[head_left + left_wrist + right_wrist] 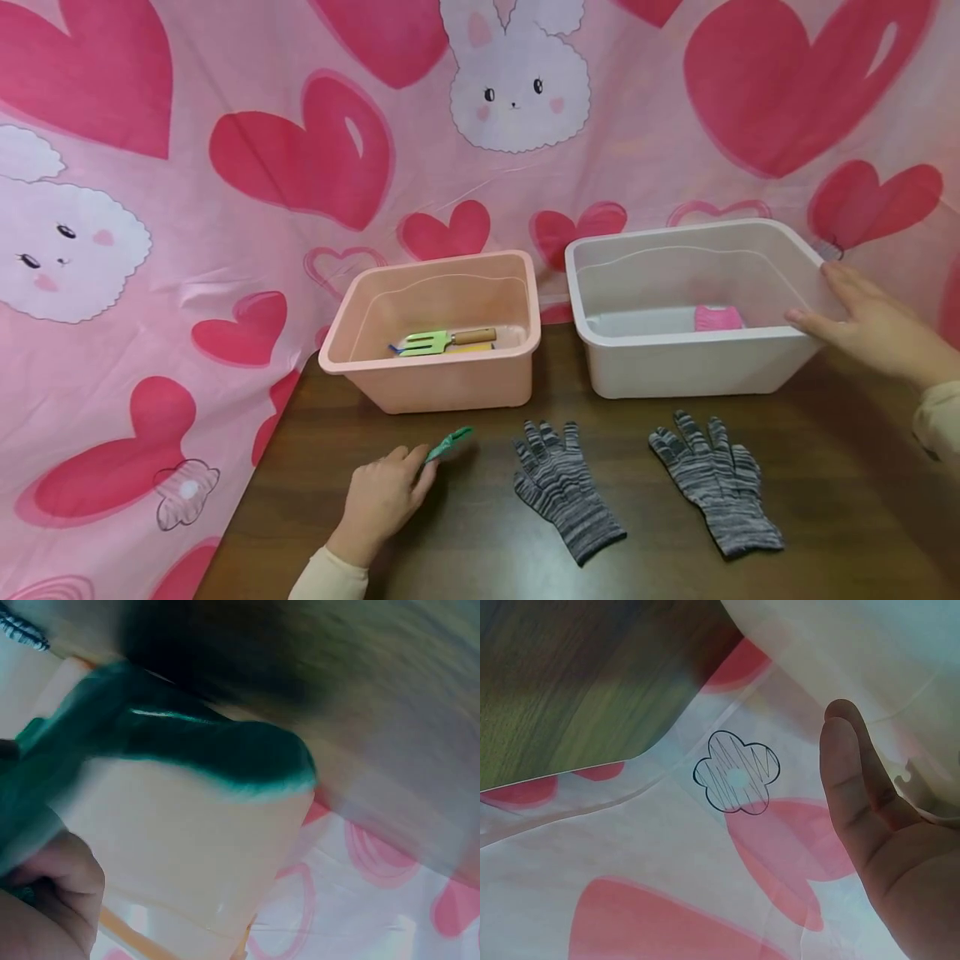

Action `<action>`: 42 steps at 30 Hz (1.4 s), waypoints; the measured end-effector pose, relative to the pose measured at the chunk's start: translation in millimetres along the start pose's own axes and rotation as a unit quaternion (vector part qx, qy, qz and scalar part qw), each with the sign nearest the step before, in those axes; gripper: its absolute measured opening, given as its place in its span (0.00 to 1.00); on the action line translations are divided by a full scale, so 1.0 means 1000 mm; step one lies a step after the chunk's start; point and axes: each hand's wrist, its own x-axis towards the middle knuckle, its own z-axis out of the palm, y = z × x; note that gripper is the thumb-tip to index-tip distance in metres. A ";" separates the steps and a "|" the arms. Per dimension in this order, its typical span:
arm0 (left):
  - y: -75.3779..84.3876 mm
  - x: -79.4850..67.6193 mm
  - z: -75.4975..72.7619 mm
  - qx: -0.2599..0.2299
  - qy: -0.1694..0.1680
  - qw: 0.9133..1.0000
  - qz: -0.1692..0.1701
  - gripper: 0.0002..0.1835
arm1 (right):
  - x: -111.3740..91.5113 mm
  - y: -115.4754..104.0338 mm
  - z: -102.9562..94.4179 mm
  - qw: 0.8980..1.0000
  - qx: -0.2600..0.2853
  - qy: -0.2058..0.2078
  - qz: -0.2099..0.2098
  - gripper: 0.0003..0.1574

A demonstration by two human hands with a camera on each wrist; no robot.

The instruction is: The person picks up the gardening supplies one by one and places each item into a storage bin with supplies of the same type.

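Observation:
In the head view my left hand [386,496] pinches a slim green thing [448,444] low over the table, in front of the peach bin [442,385]. Seen from the left wrist, this green thing [217,746] is glossy, dark and round-ended; I cannot tell its kind. My right hand [881,321] is at the right end of the white bin [690,367], thumb and fingers spread at its rim. In the right wrist view a straight finger [841,754] shows beside the pale bin wall. A pink folded item [717,318] lies inside the white bin.
Two grey striped knit gloves, a left one [566,492] and a right one [716,487], lie flat on the brown table [465,558]. A green hand fork [442,342] with a wooden handle rests in the peach bin. Behind hangs a pink cloth [247,75] with hearts and rabbits.

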 end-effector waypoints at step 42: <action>0.075 0.109 -0.028 -0.529 0.037 0.834 -0.151 0.10 | -0.001 -0.006 -0.006 1.000 -0.001 -0.014 0.007 0.64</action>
